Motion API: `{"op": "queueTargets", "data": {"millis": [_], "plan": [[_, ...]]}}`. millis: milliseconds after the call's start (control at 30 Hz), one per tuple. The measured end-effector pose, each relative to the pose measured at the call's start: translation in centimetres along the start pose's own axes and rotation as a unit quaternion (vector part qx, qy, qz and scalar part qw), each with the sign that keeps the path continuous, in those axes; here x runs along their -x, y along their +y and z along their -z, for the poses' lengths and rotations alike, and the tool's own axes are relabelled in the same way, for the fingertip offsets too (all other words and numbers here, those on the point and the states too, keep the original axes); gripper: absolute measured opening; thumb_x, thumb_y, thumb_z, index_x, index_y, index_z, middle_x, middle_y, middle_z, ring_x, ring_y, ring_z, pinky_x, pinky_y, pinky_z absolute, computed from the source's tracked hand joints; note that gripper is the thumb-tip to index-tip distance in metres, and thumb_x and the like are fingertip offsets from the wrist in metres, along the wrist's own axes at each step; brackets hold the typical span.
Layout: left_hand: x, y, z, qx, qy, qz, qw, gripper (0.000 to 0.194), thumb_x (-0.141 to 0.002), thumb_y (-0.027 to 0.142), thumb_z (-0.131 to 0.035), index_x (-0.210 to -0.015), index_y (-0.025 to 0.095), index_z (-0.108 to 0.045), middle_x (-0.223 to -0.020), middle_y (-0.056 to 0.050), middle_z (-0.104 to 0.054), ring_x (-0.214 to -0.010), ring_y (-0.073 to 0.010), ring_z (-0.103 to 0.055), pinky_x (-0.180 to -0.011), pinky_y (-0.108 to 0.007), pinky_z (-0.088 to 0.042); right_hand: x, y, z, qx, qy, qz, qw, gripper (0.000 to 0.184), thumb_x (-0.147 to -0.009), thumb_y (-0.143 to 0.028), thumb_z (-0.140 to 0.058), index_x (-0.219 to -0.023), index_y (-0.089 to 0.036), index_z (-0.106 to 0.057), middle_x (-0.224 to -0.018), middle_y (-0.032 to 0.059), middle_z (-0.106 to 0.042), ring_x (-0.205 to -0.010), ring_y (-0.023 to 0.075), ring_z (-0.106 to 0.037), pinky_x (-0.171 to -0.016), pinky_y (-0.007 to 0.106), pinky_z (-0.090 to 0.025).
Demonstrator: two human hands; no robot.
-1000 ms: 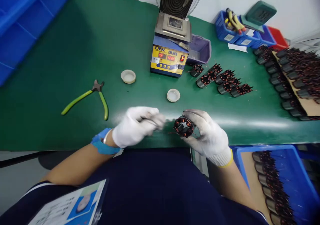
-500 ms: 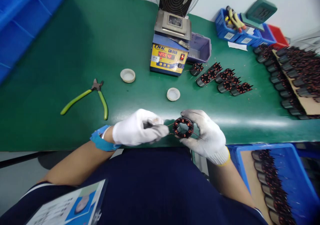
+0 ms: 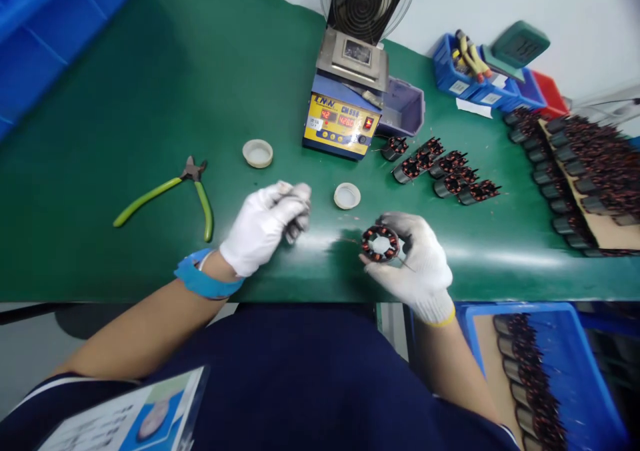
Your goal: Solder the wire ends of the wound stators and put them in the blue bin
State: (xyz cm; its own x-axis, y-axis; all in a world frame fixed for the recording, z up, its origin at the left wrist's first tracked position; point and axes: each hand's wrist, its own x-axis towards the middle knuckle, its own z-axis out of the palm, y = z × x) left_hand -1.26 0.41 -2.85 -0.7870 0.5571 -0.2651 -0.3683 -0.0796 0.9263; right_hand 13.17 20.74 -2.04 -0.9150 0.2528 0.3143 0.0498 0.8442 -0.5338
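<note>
My right hand, in a white glove with a yellow cuff, grips a ring-shaped motor stator with copper windings. Its open middle faces up, and thin wire ends stick out to both sides. Off to the left, my left hand is gloved too, its fingers curled together above the table; whatever they may hold is hidden. A small white dish lies beyond the two hands, and a second dish is farther left. Cutting pliers with green handles rest left of my left hand.
A yellow-and-blue solder pot stands at the back beside a purple bin. Several finished-looking stators sit right of it, with more stacked at far right. A blue crate of stators is lower right; blue bins fill the upper left.
My left hand has pulled away from the stator's wires, moving left and up. My right hand still holds the stator, now slightly farther right in view.
</note>
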Motion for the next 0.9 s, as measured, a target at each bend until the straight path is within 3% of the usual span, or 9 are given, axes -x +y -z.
{"op": "queueTargets", "data": {"millis": [100, 200, 367, 500, 600, 733, 800, 900], "plan": [[-1.3, -0.5, 0.6, 0.007, 0.100, -0.039, 0.994, 0.031, -0.072, 0.038, -0.072, -0.080, 0.015, -0.052, -0.063, -0.001, -0.058, -0.051, -0.0111, -0.054, -0.043, -0.021, -0.040, -1.7, 1.4, -0.2, 0.040, 0.017, -0.103, 0.994, 0.054, -0.062, -0.034, -0.078, -0.110, -0.015, -0.062, -0.116, 0.0143, -0.069, -0.100, 0.0303, -0.070, -0.089, 0.043, -0.060], [-1.9, -1.6, 0.2, -0.036, 0.070, -0.022, 0.997, 0.037, -0.076, 0.046, -0.071, -0.078, 0.013, -0.055, -0.064, -0.003, -0.060, -0.050, -0.0109, -0.054, -0.046, -0.022, -0.041, -3.7, 3.0, -0.9, 0.103, -0.016, -0.149, 0.983, 0.059, -0.060, -0.034, -0.075, -0.115, -0.014, -0.066, -0.107, 0.0126, -0.071, -0.094, 0.0311, -0.070, -0.087, 0.046, -0.060], [-2.4, -2.6, -0.4, -0.054, 0.016, -0.010, 0.998, 0.051, -0.072, 0.059, -0.074, -0.077, 0.012, -0.055, -0.062, -0.004, -0.059, -0.050, -0.0087, -0.050, -0.049, -0.022, -0.041, -5.7, 3.8, -1.7, 0.151, -0.097, -0.115, 0.977, 0.053, -0.065, -0.039, -0.073, -0.113, -0.018, -0.070, -0.106, 0.0110, -0.071, -0.095, 0.0324, -0.068, -0.084, 0.047, -0.058], [-2.8, -2.8, 0.1, -0.052, 0.007, -0.004, 0.999, 0.056, -0.071, 0.065, -0.075, -0.078, 0.013, -0.055, -0.064, -0.003, -0.059, -0.050, -0.0098, -0.051, -0.049, -0.024, -0.041, -5.9, 3.6, -1.8, 0.149, -0.112, -0.102, 0.977, 0.054, -0.067, -0.043, -0.074, -0.115, -0.019, -0.070, -0.108, 0.0109, -0.071, -0.096, 0.0327, -0.067, -0.083, 0.048, -0.057], [-2.9, -3.1, 0.3, -0.072, -0.004, -0.018, 0.997, 0.053, -0.077, 0.064, -0.071, -0.080, 0.013, -0.056, -0.066, -0.004, -0.060, -0.053, -0.0107, -0.053, -0.052, -0.024, -0.042, -5.7, 3.7, -1.6, 0.127, -0.084, -0.094, 0.984, 0.057, -0.067, -0.046, -0.075, -0.117, -0.018, -0.069, -0.109, 0.0108, -0.070, -0.094, 0.0310, -0.067, -0.083, 0.047, -0.057], [-3.0, -3.6, 0.4, -0.085, -0.010, -0.026, 0.996, 0.050, -0.082, 0.062, -0.068, -0.082, 0.013, -0.057, -0.069, -0.004, -0.061, -0.055, -0.0110, -0.053, -0.055, -0.025, -0.043, -5.7, 3.3, -0.5, 0.149, 0.014, -0.012, 0.989, 0.063, -0.075, -0.055, -0.072, -0.125, -0.017, -0.062, -0.115, 0.0133, -0.065, -0.094, 0.0301, -0.066, -0.079, 0.045, -0.058], [-3.0, -3.7, 0.3, -0.085, -0.010, -0.033, 0.996, 0.048, -0.083, 0.060, -0.068, -0.086, 0.013, -0.059, -0.072, -0.004, -0.062, -0.056, -0.0109, -0.052, -0.056, -0.026, -0.044, -6.3, 2.6, 0.0, 0.221, -0.002, 0.025, 0.975, 0.062, -0.078, -0.049, -0.072, -0.130, -0.018, -0.059, -0.121, 0.0155, -0.061, -0.093, 0.0311, -0.064, -0.071, 0.043, -0.056], [-3.1, -3.7, 0.3, -0.093, -0.004, -0.042, 0.995, 0.045, -0.083, 0.055, -0.068, -0.091, 0.012, -0.061, -0.076, -0.005, -0.063, -0.057, -0.0115, -0.052, -0.057, -0.027, -0.045, -7.8, 1.6, -0.4, 0.362, -0.088, 0.075, 0.925, 0.049, -0.083, -0.034, -0.068, -0.130, -0.022, -0.061, -0.121, 0.0164, -0.060, -0.089, 0.0315, -0.062, -0.065, 0.042, -0.051]]}}
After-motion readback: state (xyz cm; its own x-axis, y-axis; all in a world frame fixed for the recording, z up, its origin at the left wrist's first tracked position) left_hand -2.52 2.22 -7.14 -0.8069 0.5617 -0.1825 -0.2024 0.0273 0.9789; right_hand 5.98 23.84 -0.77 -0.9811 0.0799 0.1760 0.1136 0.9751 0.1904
